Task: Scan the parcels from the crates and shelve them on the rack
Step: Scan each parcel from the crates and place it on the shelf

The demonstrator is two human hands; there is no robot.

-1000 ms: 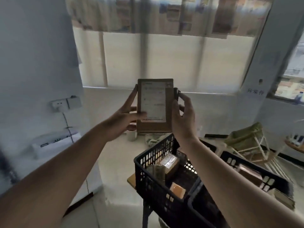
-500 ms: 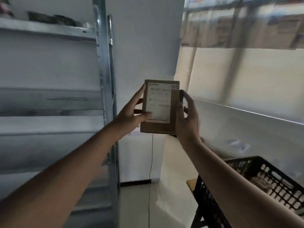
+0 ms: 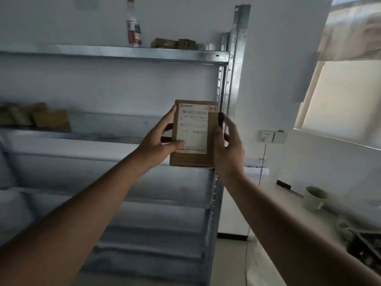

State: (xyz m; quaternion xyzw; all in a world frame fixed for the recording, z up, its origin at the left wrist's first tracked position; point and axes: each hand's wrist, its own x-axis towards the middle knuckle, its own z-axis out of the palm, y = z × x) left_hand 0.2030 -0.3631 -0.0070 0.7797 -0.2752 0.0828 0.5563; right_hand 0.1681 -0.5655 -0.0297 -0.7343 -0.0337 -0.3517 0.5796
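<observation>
Swinging further left than half a second ago: window and black crate now gone from view, metal rack [image 3: 132, 54] now filling the frame, parcel [image 3: 193, 133] still raised at the same height between both hands.

Holding the parcel upright in front of the rack's right post, label facing the camera. Left hand [image 3: 162, 139] gripping the left edge, thumb pressing across the lower label, fingers wrapping behind. Right hand [image 3: 228, 145] curling around a slim dark scanner [image 3: 220, 120] held just beside the parcel's right edge, bracing that edge too.

Judging the step: scanning apparently finished or finishing, shelving about to start. Reading "2-2" handwritten on the label's corner, probably naming a shelf slot. Needing next: reaching forward and sliding the parcel flat onto the matching tier, left hand carrying, right hand keeping the scanner out of the way.

Looking at materials: flat brown cardboard, rigid, rectangular, with a smooth white printed label; shelves of dull galvanised steel with perforated uprights; other brown parcels [image 3: 37, 117] resting on the middle shelf at left; a red-labelled bottle [image 3: 134, 32] standing on the top shelf.
</observation>
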